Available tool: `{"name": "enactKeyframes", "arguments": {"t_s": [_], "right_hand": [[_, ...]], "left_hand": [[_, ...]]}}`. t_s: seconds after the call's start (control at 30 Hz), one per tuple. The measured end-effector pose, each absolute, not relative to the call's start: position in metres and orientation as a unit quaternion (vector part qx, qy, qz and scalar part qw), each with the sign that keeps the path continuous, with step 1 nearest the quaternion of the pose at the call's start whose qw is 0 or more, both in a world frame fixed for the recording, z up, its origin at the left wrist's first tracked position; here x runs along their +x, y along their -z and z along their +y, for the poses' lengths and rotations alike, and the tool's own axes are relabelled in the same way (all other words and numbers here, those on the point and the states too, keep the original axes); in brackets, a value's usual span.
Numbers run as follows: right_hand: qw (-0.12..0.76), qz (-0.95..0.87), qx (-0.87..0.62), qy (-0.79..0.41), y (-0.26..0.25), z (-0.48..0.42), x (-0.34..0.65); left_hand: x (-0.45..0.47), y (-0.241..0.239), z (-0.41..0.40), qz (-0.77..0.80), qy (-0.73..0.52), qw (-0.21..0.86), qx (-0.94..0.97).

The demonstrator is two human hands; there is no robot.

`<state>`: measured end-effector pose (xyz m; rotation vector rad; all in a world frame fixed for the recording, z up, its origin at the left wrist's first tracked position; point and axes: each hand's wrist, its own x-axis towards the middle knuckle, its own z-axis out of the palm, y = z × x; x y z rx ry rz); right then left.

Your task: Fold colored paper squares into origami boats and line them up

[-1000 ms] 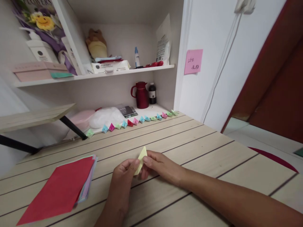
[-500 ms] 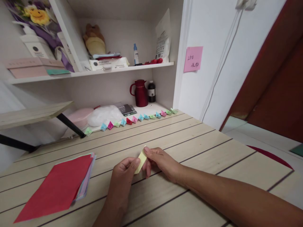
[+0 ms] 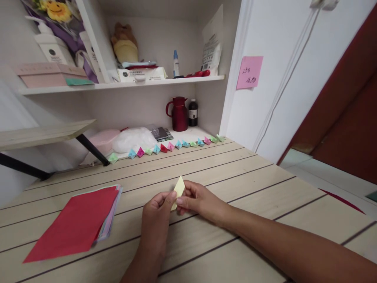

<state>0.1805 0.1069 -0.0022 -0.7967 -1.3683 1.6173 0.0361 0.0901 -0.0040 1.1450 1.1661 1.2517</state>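
Observation:
A small folded piece of yellow paper [image 3: 179,188] is held just above the slatted wooden table, its pointed tip upward. My left hand [image 3: 157,208] pinches its left edge between thumb and fingers. From the right, my right hand [image 3: 197,200] grips its lower right part, thumb in front and fingers curled behind. Some of the lower paper is hidden by my thumbs. To the left lies a stack of coloured paper with a red sheet [image 3: 78,222] on top. Small folded paper boats [image 3: 163,148] in several colours stand in a row along the table's back edge.
A small raised wooden shelf [image 3: 50,133] with black legs stands at the left. Behind the boats, a white plastic bag [image 3: 135,140], a dark red jug [image 3: 179,114] and a dark bottle [image 3: 193,113] stand in the cabinet. A pink note [image 3: 249,72] sticks to the wall.
My right thumb has moved from the paper's top corner down to its lower part, uncovering a pointed tip. My left hand keeps its pinch. The view has shifted slightly.

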Motion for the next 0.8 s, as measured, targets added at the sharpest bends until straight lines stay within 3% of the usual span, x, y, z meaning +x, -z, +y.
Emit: {"name": "enactKeyframes", "arguments": {"t_s": [0.37, 0.8], "right_hand": [[0.405, -0.592, -0.35, -0.603, 0.007, 0.107, 0.185], [0.381, -0.61, -0.348, -0.601, 0.01, 0.106, 0.172]], "left_hand": [[0.035, 0.003, 0.089, 0.52, -0.512, 0.469, 0.498], [0.035, 0.005, 0.088, 0.465, -0.554, 0.53, 0.443]]}}
